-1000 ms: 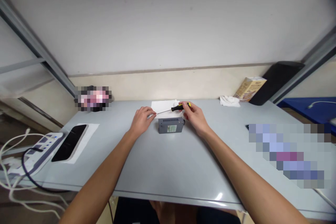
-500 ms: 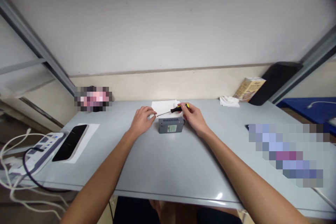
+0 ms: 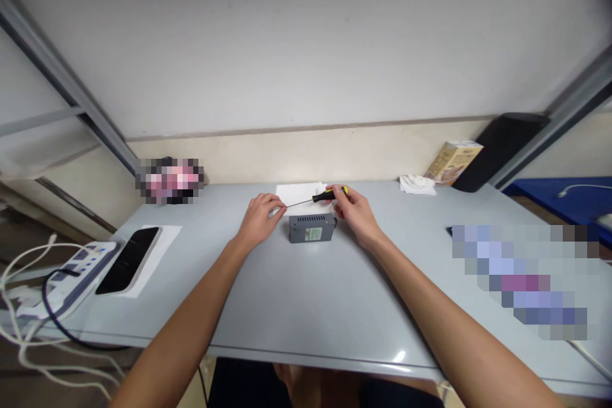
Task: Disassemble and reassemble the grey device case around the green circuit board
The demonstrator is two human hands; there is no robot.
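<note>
My right hand [image 3: 351,207] grips the black and yellow handle of a screwdriver [image 3: 325,195], whose thin shaft points left, slightly downward. At the shaft's tip, the thumb and fingers of my left hand [image 3: 262,217] are pinched together; whatever is between them is too small to make out. Just below the shaft, a dark grey metal box [image 3: 312,229] with vent slots along its top and a pale label on its front stands on the table, touched by neither hand as far as I can see. White paper [image 3: 296,193] lies behind it.
On the grey table [image 3: 287,306], a phone [image 3: 129,261] rests on paper at left, beside a power strip [image 3: 79,274] with tangled cables. Crumpled tissue [image 3: 417,184], a yellow carton [image 3: 453,162] and a black speaker-like object [image 3: 500,153] stand at back right. Two areas are pixelated.
The screwdriver's handle has shifted slightly right and its tip has risen a little. My left fingertips have closed in at the tip, where a small gap showed before.
</note>
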